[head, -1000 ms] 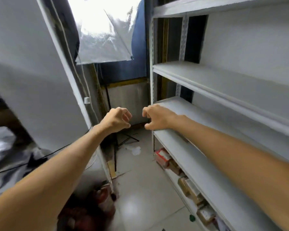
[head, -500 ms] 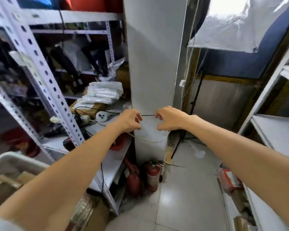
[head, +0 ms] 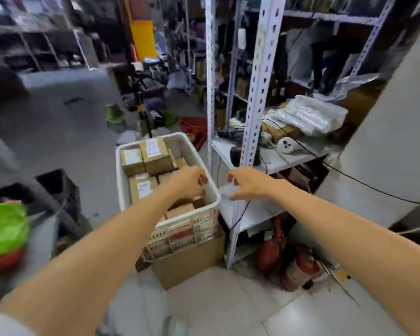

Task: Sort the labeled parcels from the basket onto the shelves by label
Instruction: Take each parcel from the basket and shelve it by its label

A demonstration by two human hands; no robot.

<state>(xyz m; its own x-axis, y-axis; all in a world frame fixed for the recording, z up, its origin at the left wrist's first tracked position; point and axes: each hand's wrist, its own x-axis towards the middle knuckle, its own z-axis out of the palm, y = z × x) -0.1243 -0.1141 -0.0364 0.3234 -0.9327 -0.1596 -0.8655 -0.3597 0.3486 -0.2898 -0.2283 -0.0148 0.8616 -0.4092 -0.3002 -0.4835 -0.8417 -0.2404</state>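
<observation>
Left hand point(head: 188, 181), loosely curled and empty, hovers above labelled parcels point(head: 153, 155) in the white basket point(head: 118, 175), probably choosing one; right hand point(head: 249, 184) relaxed, empty.

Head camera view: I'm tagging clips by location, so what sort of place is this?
Probably a stockroom or small warehouse: crowded metal racks, a white basket full of labeled parcels, and fire extinguishers standing nearby.

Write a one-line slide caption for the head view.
Left hand and right hand reach toward a white basket of labeled parcels, set on a cardboard box beside a metal shelf.
</observation>
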